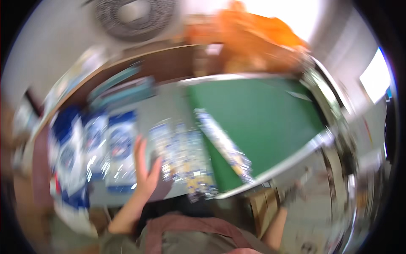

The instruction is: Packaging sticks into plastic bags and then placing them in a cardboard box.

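Observation:
My left hand (146,178) is over the grey table, its thumb and fingers spread, holding nothing. On its left lie flat blue-and-white plastic bags (121,148) with a shiny surface. To its right is a group of slim clear packets (182,154) with blue, white and yellowish patterns, lying side by side. One similar long packet (224,144) rests slantwise on the green conveyor belt (262,122), apart from both hands. My right hand (292,194) is low on the right, beyond the belt's near edge. It looks greyish and is smeared by motion, so its fingers cannot be made out.
Teal boxes (124,91) stand at the table's back left, before a brown raised border (165,63). Behind the belt is a large orange plastic bag (262,38). A fan (133,17) is at the top. A cardboard box (262,207) sits below the belt's near edge.

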Demonstrator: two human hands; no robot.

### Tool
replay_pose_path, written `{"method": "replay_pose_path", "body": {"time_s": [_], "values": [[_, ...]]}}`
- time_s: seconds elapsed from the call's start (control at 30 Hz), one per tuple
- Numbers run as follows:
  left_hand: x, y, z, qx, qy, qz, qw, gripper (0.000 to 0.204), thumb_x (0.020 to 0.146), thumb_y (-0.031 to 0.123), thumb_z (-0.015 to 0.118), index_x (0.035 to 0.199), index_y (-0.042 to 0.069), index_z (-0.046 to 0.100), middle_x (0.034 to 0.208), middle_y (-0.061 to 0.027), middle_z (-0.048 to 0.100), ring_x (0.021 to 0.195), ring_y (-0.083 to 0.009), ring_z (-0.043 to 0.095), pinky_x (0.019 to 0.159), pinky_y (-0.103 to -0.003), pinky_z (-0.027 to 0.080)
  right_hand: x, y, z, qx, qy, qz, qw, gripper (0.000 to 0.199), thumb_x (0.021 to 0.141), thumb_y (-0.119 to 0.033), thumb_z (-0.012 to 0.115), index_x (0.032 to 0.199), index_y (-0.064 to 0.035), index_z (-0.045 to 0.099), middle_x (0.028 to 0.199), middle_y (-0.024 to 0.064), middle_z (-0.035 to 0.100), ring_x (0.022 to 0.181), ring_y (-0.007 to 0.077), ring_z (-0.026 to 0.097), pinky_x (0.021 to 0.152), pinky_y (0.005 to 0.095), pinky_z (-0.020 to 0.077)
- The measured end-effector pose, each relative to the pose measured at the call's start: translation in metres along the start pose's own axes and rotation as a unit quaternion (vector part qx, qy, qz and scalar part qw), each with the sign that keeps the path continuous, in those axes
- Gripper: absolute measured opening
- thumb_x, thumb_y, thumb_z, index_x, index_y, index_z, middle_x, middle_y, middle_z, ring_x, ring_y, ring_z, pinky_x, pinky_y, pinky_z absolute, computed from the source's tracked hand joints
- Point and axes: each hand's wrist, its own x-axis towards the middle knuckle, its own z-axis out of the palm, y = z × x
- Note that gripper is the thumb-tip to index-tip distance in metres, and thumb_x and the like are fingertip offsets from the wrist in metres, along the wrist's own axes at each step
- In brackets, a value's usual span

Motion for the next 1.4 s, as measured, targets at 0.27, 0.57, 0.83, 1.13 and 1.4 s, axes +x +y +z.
{"method": "replay_pose_path", "body": {"time_s": [0.27, 0.57, 0.83, 1.13, 1.4], "values": [[0.057, -0.131, -0.214, 0.278, 0.228, -0.104, 0.927, 0.027, 0.082, 0.011, 0.065, 0.109, 0.003, 0.063, 0.112, -0.0149, 0.061, 0.104, -0.0328, 0.058, 0.089, -0.038, 0.046, -0.104, 0.080, 0.136, 0.326, -0.609, -0.026, 0.723, 0.060, 0.095, -0.044, 0.034, 0.128, 0.0043, 0.047, 0.129, 0.0274, 0.049, 0.117, 0.0424, 0.050, 0.098, 0.0477, 0.0405], [-0.035, -0.339, -0.372, 0.491, -0.098, -0.266, 0.824, 0.036, 0.091, 0.026, 0.046, 0.112, 0.004, 0.064, 0.110, -0.0152, 0.065, 0.103, -0.0326, 0.061, 0.091, -0.042, 0.045, 0.277, 0.051, 0.030, 0.456, -0.259, 0.044, 0.850, 0.046, 0.091, -0.011, 0.038, 0.135, -0.0136, 0.047, 0.133, 0.0150, 0.051, 0.120, 0.0293, 0.051, 0.101, 0.0401, 0.0422], [-0.004, -0.455, -0.487, 0.779, -0.359, -0.199, 0.475, 0.035, 0.090, 0.041, 0.047, 0.111, 0.023, 0.067, 0.119, -0.0012, 0.064, 0.114, -0.0207, 0.058, 0.094, -0.041, 0.044, 0.338, -0.039, 0.086, 0.478, -0.434, 0.221, 0.731, 0.056, 0.094, -0.049, 0.045, 0.141, -0.0199, 0.041, 0.142, 0.0136, 0.043, 0.132, 0.0320, 0.040, 0.106, 0.0365, 0.0344], [-0.020, -0.347, -0.448, 0.550, 0.083, -0.290, 0.779, 0.032, 0.079, 0.024, 0.059, 0.090, -0.006, 0.061, 0.088, -0.0284, 0.063, 0.082, -0.0448, 0.060, 0.075, -0.049, 0.047, 0.319, -0.040, 0.048, 0.381, -0.300, 0.110, 0.868, 0.012, 0.080, -0.010, 0.063, 0.090, -0.0063, 0.058, 0.088, 0.0153, 0.062, 0.086, 0.0316, 0.063, 0.075, 0.0400, 0.0510], [-0.043, -0.375, -0.432, 0.514, 0.054, -0.327, 0.791, 0.034, 0.088, 0.017, 0.052, 0.115, -0.005, 0.053, 0.113, -0.0285, 0.058, 0.103, -0.0437, 0.056, 0.089, -0.045, 0.044, 0.216, 0.032, 0.007, 0.694, -0.218, 0.431, 0.535, 0.042, 0.077, -0.001, 0.068, 0.118, -0.0038, 0.057, 0.090, 0.0060, 0.064, 0.080, 0.0175, 0.061, 0.073, 0.0294, 0.0517]]}}
